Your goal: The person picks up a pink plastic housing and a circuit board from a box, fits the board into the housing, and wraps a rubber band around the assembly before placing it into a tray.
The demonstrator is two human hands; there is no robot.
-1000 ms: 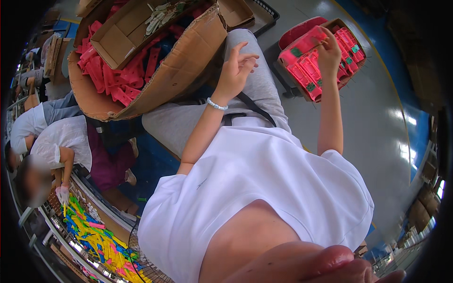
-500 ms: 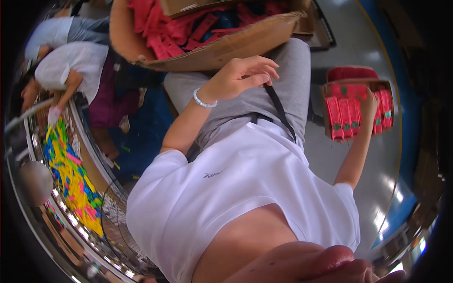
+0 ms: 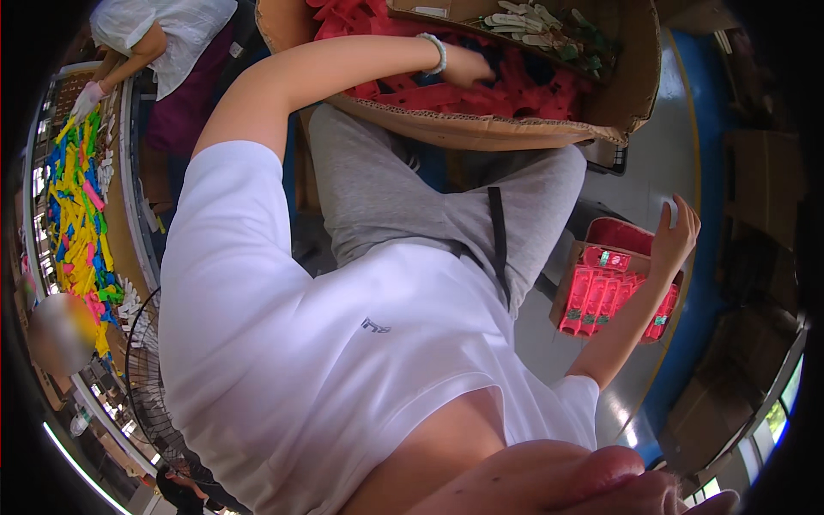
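Ahead of my lap, my left hand (image 3: 466,67), with a beaded bracelet (image 3: 438,53) at its wrist, reaches down into a large cardboard box (image 3: 481,123) of loose flat red plastic pieces (image 3: 378,30). Its fingertips are low among the pieces and blurred, so I cannot make out whether they grip anything. To the right, my right hand (image 3: 676,233) is raised with its fingers stretched apart and nothing visible in it. Just below it stands a smaller carton (image 3: 562,300) holding several red pieces with green marks (image 3: 601,296) lined up in a row.
A cardboard tray (image 3: 463,15) with white and green pieces (image 3: 545,27) sits over the large box. At the left, a person (image 3: 167,43) with a gloved hand (image 3: 88,99) works at a long table heaped with coloured plastic pieces (image 3: 81,223). A wire fan (image 3: 150,378) stands behind my left side.
My left hand has moved from above my lap forward into the large box. My right hand has lifted off the red pieces in the carton and opened. The view has shifted.
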